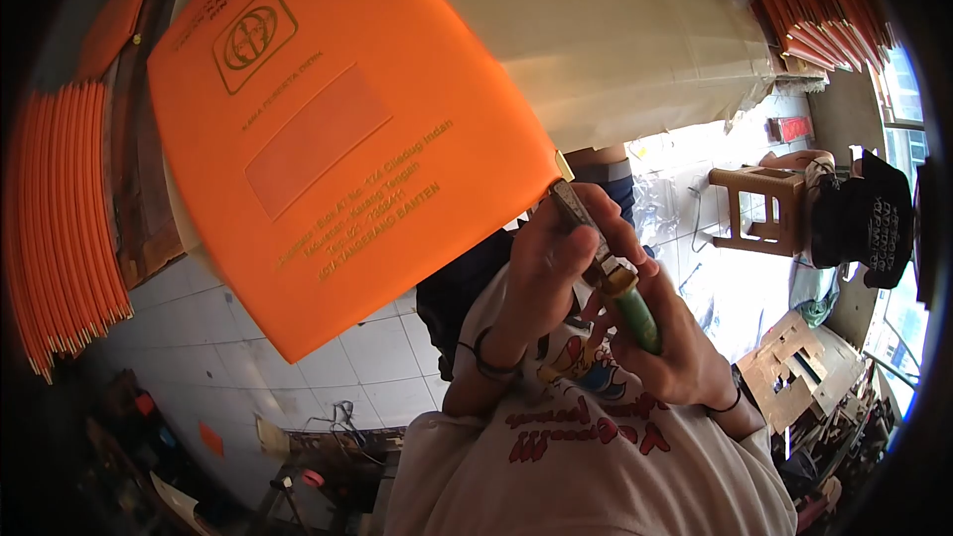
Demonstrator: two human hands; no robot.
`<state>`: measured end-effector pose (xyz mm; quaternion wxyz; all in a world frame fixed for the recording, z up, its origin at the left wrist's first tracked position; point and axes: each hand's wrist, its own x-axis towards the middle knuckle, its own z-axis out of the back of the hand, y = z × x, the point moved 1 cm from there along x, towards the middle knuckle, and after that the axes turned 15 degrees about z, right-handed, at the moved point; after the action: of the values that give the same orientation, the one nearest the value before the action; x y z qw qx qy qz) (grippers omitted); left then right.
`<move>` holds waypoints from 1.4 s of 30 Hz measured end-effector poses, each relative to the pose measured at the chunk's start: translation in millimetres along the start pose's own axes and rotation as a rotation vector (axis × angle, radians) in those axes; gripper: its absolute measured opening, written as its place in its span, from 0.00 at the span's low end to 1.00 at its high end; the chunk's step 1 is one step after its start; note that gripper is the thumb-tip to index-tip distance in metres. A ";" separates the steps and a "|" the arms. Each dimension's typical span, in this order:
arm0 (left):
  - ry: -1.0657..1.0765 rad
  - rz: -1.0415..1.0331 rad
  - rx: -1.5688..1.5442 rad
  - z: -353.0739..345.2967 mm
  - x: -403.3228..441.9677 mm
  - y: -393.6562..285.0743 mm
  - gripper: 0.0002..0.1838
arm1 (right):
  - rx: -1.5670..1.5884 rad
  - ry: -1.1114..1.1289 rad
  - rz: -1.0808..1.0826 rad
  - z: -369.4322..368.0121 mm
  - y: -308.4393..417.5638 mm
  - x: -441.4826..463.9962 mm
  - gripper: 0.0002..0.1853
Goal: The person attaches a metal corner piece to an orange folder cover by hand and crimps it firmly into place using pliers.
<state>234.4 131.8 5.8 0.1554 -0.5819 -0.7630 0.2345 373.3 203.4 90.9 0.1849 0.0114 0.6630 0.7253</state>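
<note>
A large orange folder with printed text and a round emblem fills the upper left of the view. At its lower right corner is a small gold metal corner piece, with the jaws of the pliers against it. My right hand is wrapped round the green handles of the pliers. Close to the jaws, my left hand is closed round the metal head, its thumb on top. Whether it also touches the folder is hidden.
Stacked orange folders stand at the left; more are at the upper right. A pale covered surface lies behind the folder. At the right, a person in black is beside a brown stool. Cardboard pieces lie lower right.
</note>
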 end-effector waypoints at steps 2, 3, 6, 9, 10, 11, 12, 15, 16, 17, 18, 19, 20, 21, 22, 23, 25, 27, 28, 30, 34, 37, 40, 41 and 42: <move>0.061 0.005 -0.071 -0.3 1.1 -1.6 0.20 | -0.108 0.215 -0.102 10.6 19.3 10.8 0.26; 0.091 0.007 -0.107 -0.5 1.1 -2.4 0.19 | -0.072 0.185 -0.106 8.5 20.1 11.5 0.23; 0.081 -0.002 -0.103 -2.0 1.0 -4.4 0.18 | 0.002 0.134 -0.098 3.4 20.5 12.5 0.17; 0.158 -0.002 -0.129 5.3 5.5 0.1 0.19 | -0.002 0.145 -0.062 3.1 21.5 9.5 0.20; 0.174 0.009 -0.133 6.0 6.6 0.2 0.19 | -0.006 0.145 -0.061 2.8 23.0 8.6 0.22; 0.189 0.019 -0.137 7.4 7.1 -0.9 0.20 | -0.011 0.147 -0.058 2.4 24.0 7.9 0.24; 0.204 0.029 -0.138 8.4 7.5 -1.8 0.20 | 0.009 0.146 -0.059 2.0 24.0 7.9 0.24; 0.221 0.018 -0.125 9.7 8.2 -2.9 0.21 | 0.059 0.138 -0.067 -0.1 24.0 8.7 0.25; 0.224 0.019 -0.130 10.0 8.9 -3.1 0.21 | 0.066 0.132 -0.076 -1.0 24.9 8.7 0.25; 0.225 0.020 -0.136 10.3 9.0 -3.0 0.21 | 0.075 0.127 -0.087 -1.6 25.9 8.7 0.25; 0.225 0.022 -0.142 10.6 8.7 -2.9 0.21 | 0.061 0.134 -0.109 -1.6 27.4 9.2 0.25; 0.225 0.021 -0.140 10.9 8.4 -3.2 0.21 | 0.046 0.141 -0.132 -1.3 29.5 10.2 0.25; 0.225 0.021 -0.139 10.8 8.1 -3.2 0.21 | 0.030 0.148 -0.155 -0.9 30.9 10.7 0.25; 0.226 0.021 -0.138 10.8 7.9 -3.1 0.21 | 0.014 0.152 -0.162 -0.6 31.4 11.2 0.25; 0.227 0.018 -0.137 11.0 7.8 -3.2 0.21 | -0.002 0.155 -0.169 -0.6 31.6 11.5 0.25; 0.229 0.015 -0.136 11.1 7.8 -3.3 0.20 | -0.017 0.158 -0.176 -0.6 31.8 11.5 0.24; 0.198 0.020 -0.116 9.7 7.6 -4.6 0.21 | -0.115 0.136 -0.084 -1.7 29.4 9.9 0.23; 0.134 0.037 -0.076 6.0 6.9 -7.5 0.24 | -0.162 0.105 -0.050 -2.4 27.4 9.2 0.21; 0.135 0.035 -0.078 5.5 6.7 -7.8 0.24 | -0.160 0.085 -0.063 -2.6 26.7 8.9 0.21; 0.139 0.033 -0.080 4.8 6.8 -8.0 0.23 | -0.178 0.087 -0.077 -1.2 25.2 8.5 0.21; 0.149 0.032 -0.067 4.1 6.7 -8.8 0.22 | -0.085 -0.072 -0.071 -6.4 12.1 -0.2 0.21; 0.185 0.019 -0.090 4.5 7.0 -7.3 0.20 | -0.004 -0.234 -0.026 -15.3 12.9 3.7 0.22; 0.255 0.000 -0.121 7.3 8.9 -4.1 0.17 | -0.069 -0.045 -0.149 -2.5 27.0 13.5 0.21; 0.252 -0.003 -0.119 6.5 8.9 -4.5 0.17 | -0.103 0.066 -0.220 1.3 29.8 14.6 0.21; 0.248 -0.004 -0.115 6.0 8.6 -4.7 0.17 | -0.105 0.050 -0.196 1.3 27.4 13.6 0.21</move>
<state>225.2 138.0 3.0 0.2154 -0.6127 -0.7515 0.1161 354.1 207.0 114.4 0.2389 -0.0813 0.6264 0.7375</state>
